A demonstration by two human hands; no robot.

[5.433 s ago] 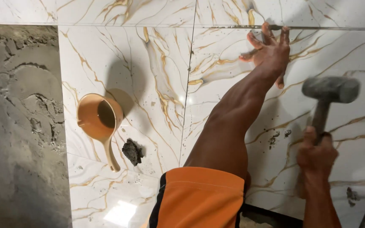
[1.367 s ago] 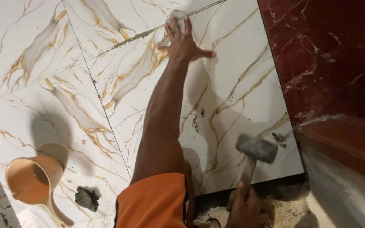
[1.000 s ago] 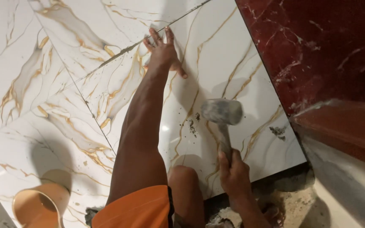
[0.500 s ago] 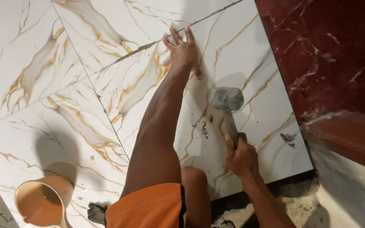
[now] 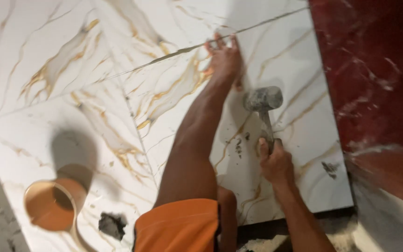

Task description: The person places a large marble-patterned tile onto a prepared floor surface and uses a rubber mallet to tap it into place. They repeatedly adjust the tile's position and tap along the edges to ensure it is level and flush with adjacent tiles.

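My left hand [image 5: 224,58] lies flat with fingers spread on a white floor tile with gold veins [image 5: 299,116], close to the joint line at its far edge. My right hand [image 5: 274,161] grips the handle of a grey rubber mallet [image 5: 263,100]. The mallet head hangs just over the same tile, a little to the right of my left wrist. An orange sleeve [image 5: 178,224] covers my left upper arm at the bottom of the view.
An orange plastic scoop [image 5: 52,207] stands on the neighbouring tile at lower left, next to a dark lump of mortar [image 5: 112,224]. A dark red marble wall [image 5: 369,70] runs along the right. Bare mortar bed [image 5: 267,242] shows below the tile's near edge.
The view has swung and come closer. My left hand has stayed pressed near the tile joint, while my right hand has brought the mallet up from the tile's near edge toward its middle.
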